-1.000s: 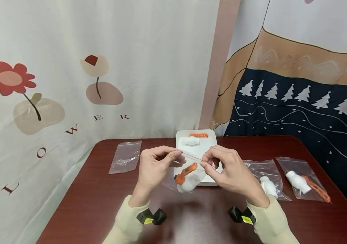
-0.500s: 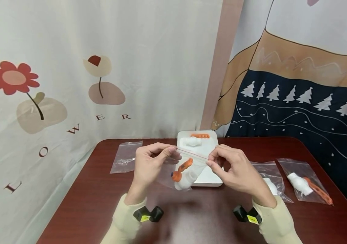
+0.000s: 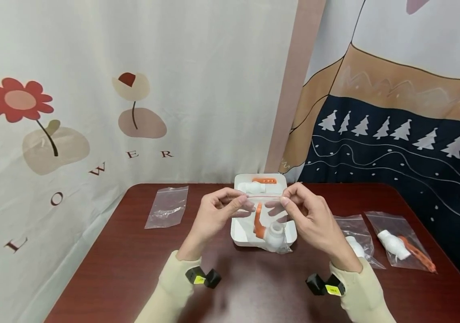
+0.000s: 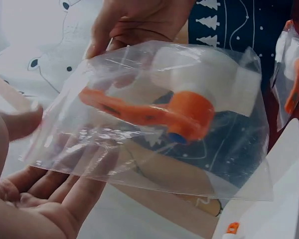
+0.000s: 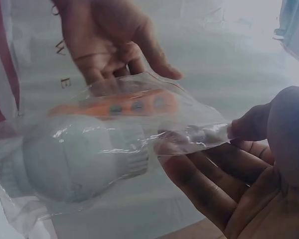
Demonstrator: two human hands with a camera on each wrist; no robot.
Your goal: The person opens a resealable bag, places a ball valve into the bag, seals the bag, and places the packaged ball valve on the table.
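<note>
Between both hands hangs a clear zip bag, its mouth pulled straight along a thin red line. My left hand pinches one top corner, and my right hand pinches the other between thumb and forefinger. Inside the bag lie a white plastic valve body and an orange lever handle. The handle's round end has a blue spot in the left wrist view. From the right wrist view, the white valve body rests low in the bag below the holed orange handle.
Behind the bag a white tray holds another white valve body and an orange handle. A flat zip bag lies at left. At right lie two filled zip bags, one showing white and orange parts.
Hands and bag first shift apart slightly, then draw closer together. The bag has turned and swung right, so its valve body now hangs near the tray's front right corner.
</note>
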